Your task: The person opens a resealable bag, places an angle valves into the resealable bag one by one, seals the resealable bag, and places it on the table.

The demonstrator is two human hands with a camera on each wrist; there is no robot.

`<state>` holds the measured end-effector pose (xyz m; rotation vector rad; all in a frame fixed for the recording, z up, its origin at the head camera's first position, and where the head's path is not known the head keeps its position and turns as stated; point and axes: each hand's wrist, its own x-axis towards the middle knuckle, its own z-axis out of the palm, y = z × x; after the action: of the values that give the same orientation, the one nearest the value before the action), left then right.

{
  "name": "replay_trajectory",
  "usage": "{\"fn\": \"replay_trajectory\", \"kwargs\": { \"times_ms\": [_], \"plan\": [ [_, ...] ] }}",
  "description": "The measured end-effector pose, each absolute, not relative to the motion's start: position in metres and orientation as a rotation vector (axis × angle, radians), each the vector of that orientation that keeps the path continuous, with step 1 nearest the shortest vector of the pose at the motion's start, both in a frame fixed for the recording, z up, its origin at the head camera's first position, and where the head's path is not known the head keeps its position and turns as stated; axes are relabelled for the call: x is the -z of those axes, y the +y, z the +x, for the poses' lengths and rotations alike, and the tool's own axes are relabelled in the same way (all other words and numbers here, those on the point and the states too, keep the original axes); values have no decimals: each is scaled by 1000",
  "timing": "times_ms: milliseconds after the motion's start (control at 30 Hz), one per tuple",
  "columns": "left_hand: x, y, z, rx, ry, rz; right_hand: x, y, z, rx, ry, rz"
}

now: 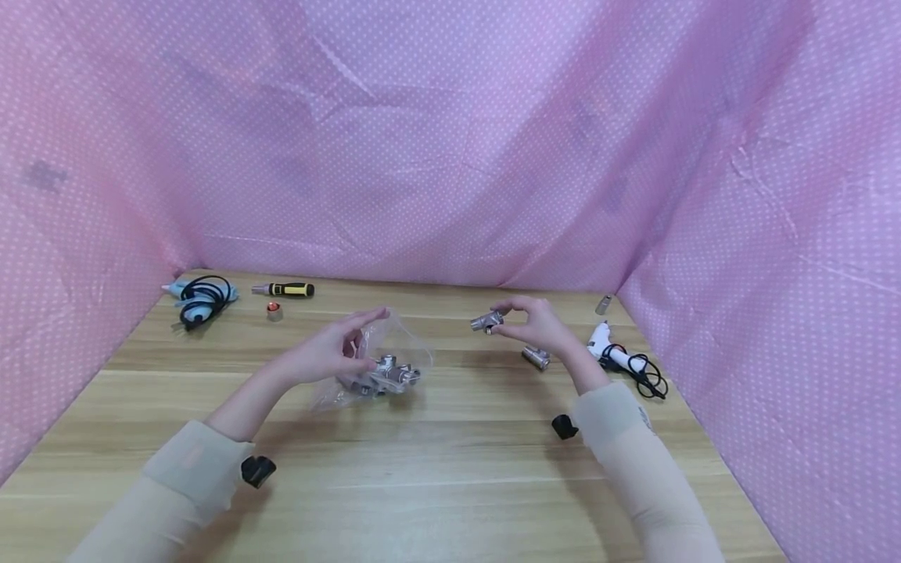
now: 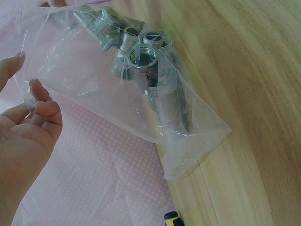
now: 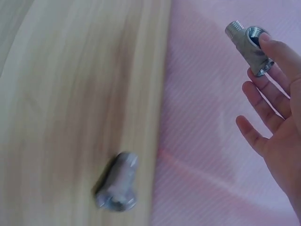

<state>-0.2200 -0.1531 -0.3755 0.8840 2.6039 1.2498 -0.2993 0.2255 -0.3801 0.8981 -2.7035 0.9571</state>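
left hand [image 1: 331, 353]: fingers curled on clear plastic bag [image 1: 403, 338], metal fittings [image 2: 146, 70] inside, one with marking too small to read; right hand [image 1: 538, 327]: thumb and fingertips clamped on metal tee [image 3: 249, 50], above wooden table [image 1: 450, 477], near loose fitting [image 1: 536, 359]

Fittings [image 1: 389, 369] in bag [image 1: 334, 396], perhaps touching table [image 1: 422, 485]; screwdriver [image 1: 292, 290] behind, left

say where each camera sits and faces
Head: head-worn, facing forward and down at the table; left hand, right hand, sleeved arms show.
Left wrist: worn there, facing a clear plastic bag; left hand shows.
Right wrist: worn there, facing a metal tee fitting; right hand shows.
Shared: head and right wrist both show the tee fitting.
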Motion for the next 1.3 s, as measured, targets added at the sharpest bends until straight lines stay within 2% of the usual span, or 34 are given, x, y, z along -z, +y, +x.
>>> {"fn": "replay_trajectory", "kwargs": {
  "times_ms": [300, 633, 1000, 1300],
  "plan": [
    [375, -154, -221, -1251, 2610, 899, 353, 197, -277, -1003, -2525, 978],
    [375, -155, -222, -1251, 2612, 893, 345, 168, -260, -1011, -2456, 1028],
    [375, -155, -222, -1247, 2603, 915, 359, 126, -253, -989, -2364, 1163],
    [376, -156, -221, -1279, 2563, 899, 389, 95, -255, -846, -2360, 1323]
  ]
}}
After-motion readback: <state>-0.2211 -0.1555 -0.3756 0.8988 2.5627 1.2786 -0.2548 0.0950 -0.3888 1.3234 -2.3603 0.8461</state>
